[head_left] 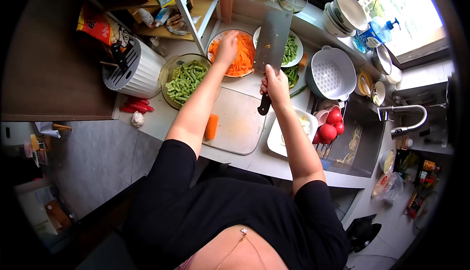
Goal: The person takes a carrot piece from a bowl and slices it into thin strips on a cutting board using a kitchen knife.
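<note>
My right hand (275,88) is closed around the dark handle of a cleaver (274,35). Its broad blade points away from me, with a few orange bits stuck to it. My left hand (227,48) is over the left side of a plate of shredded carrot (242,57); its fingers are too blurred to tell whether they are closed. Below both hands lies a pale cutting board (237,118), with a piece of carrot (211,126) on its left edge. A glass bowl of cut green beans (186,81) stands left of my left forearm. Behind the blade, a plate of chopped greens (292,51) is partly hidden.
A white knife holder (139,72), red chillies (137,105) and garlic (138,119) stand at left. On the right are a grey colander (333,74), a white dish (279,140), tomatoes (328,132) and the sink (364,147). A metal shelf (188,11) rises behind the left side.
</note>
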The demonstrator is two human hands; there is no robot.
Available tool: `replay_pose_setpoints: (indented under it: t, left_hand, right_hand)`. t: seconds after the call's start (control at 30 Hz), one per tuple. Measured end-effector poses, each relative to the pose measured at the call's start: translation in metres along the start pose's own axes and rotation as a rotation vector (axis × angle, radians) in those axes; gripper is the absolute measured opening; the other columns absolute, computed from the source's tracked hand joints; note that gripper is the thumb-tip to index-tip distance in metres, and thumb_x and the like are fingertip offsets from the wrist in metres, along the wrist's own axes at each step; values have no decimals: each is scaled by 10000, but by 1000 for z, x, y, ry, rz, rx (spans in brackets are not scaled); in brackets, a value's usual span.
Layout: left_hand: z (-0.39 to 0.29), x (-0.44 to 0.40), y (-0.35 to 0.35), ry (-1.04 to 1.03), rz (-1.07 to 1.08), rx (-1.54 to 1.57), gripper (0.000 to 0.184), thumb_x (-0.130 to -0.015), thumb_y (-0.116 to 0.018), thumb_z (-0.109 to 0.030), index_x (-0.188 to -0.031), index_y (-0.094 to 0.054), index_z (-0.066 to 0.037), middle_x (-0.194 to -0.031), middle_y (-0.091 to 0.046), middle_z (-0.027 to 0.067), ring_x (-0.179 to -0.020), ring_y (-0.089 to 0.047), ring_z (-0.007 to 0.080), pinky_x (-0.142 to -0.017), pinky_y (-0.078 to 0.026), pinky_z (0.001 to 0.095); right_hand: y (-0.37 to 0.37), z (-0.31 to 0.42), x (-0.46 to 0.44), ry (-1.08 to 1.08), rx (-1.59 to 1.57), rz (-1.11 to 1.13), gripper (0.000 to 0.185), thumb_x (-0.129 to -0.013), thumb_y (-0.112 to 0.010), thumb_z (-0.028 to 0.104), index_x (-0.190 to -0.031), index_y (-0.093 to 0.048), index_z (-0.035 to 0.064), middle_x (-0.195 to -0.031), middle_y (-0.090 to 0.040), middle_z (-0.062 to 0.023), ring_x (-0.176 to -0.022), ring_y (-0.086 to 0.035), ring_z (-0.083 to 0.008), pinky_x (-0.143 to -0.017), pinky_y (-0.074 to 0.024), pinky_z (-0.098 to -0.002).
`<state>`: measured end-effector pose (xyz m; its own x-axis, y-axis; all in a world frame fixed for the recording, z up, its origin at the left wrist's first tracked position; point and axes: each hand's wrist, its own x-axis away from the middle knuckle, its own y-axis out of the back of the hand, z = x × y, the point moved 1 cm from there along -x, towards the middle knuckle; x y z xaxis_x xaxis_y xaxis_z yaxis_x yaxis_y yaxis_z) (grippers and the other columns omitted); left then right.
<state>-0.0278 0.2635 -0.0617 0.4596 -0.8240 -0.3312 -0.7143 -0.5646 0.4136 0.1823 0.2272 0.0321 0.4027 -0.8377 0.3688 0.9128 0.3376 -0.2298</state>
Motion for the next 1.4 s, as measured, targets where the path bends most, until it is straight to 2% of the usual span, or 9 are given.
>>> replay_pose_setpoints:
  t: [0.23,0.4,0.53,0.67,0.8,1.0,1.13,1.3,1.4]
  left_hand:
    - [-48,-2,55,-41,28,-31,296,-916,-516,-102,-1189,-580,-8,-1213,-576,180,-1113,-559,320,-960,-434,353]
    - [-124,106,121,-137,9,-69,234,-908,-549,-58,-1126,-602,6,-1109,-614,145,-977,-602,239,-854,-482,326]
    - [-108,224,139,-4,72,-183,160,-910,-550,-62,-1028,-608,29,-1031,-613,152,-910,-599,272,-821,-488,328]
    - [-62,302,118,244,172,-235,337,-913,-568,-141,-1210,-510,7,-1170,-532,196,-1033,-547,331,-900,-444,390]
    - [-47,296,96,226,85,-228,524,-907,-580,-196,-1368,-371,-62,-1215,-472,215,-1085,-494,377,-954,-402,429]
    - [-37,264,81,492,329,-265,508,-793,-678,-236,-1231,-458,-105,-1108,-447,229,-1037,-488,393,-925,-426,410]
    - [-60,263,51,406,307,-308,482,-756,-704,-232,-1144,-471,-68,-1085,-426,241,-977,-524,414,-869,-464,425]
    - [-86,261,21,452,401,-271,558,-768,-746,-309,-1139,-467,2,-1116,-402,249,-974,-509,403,-872,-455,418]
    - [-80,269,18,275,325,-267,525,-820,-696,-342,-1146,-481,9,-1116,-410,237,-890,-553,422,-817,-480,435]
  right_hand:
    - [14,-6,14,-23,25,-24,219,-965,-508,241,-952,-480,25,-593,-443,-13,-425,-423,-100,-413,-394,-268]
    - [32,-18,37,-15,82,-21,228,-961,-519,239,-849,-460,50,-573,-441,4,-419,-425,-98,-402,-384,-263]
    - [49,-39,82,-58,174,-4,233,-965,-507,234,-864,-500,25,-555,-445,6,-406,-434,-92,-386,-379,-259]
    - [60,-66,122,-70,312,-33,254,-955,-524,240,-886,-554,-2,-553,-481,-6,-416,-471,-93,-387,-401,-259]
    - [60,-78,146,-139,350,-23,251,-948,-535,231,-955,-558,-19,-564,-488,-10,-419,-477,-94,-392,-409,-261]
    - [66,-82,167,-150,441,-48,264,-949,-533,227,-934,-572,-34,-566,-502,-15,-420,-483,-93,-392,-405,-258]
    - [75,-93,174,-112,603,-89,282,-938,-541,235,-895,-585,-40,-548,-539,-72,-424,-509,-112,-394,-406,-292]
    - [73,-93,177,5,918,-124,279,-900,-543,202,-821,-600,-59,-698,-593,-285,-694,-582,-467,-656,-473,-467]
    - [73,-103,178,47,937,-135,241,-892,-537,184,-838,-597,-43,-726,-609,-283,-724,-604,-448,-669,-479,-488]
